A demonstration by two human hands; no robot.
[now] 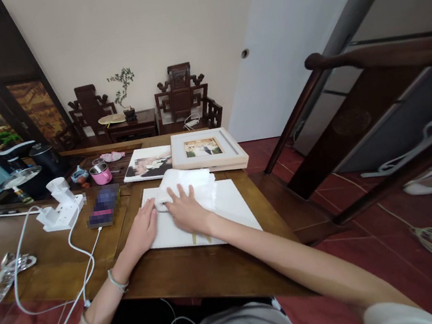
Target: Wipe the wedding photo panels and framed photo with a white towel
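Note:
On the table's near right part lies a flat white panel (235,202), with a few yellowish marks by its near edge. A folded white cloth (198,180) rests on the panel's far left part. My right hand (186,209) presses down on the cloth with its fingers spread, not wrapped round it. At the panel's left edge, my left hand (146,225) lies with its fingers stretched out and close together, touching the panel beside the cloth. Its fingertips reach near the cloth's left side.
Behind the panel lie a light wooden picture frame (234,151) and a photo print (147,164). To the left are a phone (103,206), a white power strip (63,212) with trailing cables, a pink cup (101,174) and a hair clip (9,274). A wooden chair (306,170) stands right.

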